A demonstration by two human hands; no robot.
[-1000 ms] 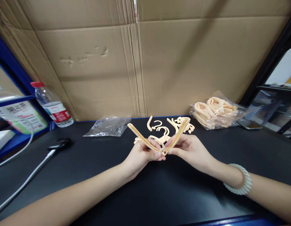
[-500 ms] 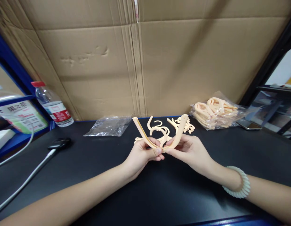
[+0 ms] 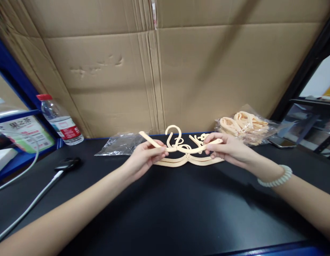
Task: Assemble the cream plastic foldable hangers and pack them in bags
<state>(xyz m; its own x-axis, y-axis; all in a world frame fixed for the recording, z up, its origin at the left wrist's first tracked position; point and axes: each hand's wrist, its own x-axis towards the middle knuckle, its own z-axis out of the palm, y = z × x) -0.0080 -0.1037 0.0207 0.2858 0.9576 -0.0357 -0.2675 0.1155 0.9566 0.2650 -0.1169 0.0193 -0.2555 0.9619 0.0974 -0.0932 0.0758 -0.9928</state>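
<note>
A cream plastic clothes hanger (image 3: 193,150) is held up between my hands, its hook pointing up and its two arms spread out. My left hand (image 3: 145,156) is closed on the left arm of it. My right hand (image 3: 226,149) grips the right arm close to its end. Just below and behind it, other cream hangers (image 3: 173,163) lie on the black table, partly covered by the held one and my fingers. Behind my right hand is a small heap of cream hanger parts (image 3: 201,138).
A flat clear plastic bag (image 3: 118,144) lies at the back left. At the back right sits a bag of folded cream hangers (image 3: 243,126) beside a phone (image 3: 282,142). A red-capped bottle (image 3: 65,124) and a black device with a white cable (image 3: 67,163) are at left. Cardboard (image 3: 106,81) walls the back.
My hands have moved apart, and the hanger's arms have swung from a steep V to nearly flat. Its hook now stands up above them.
</note>
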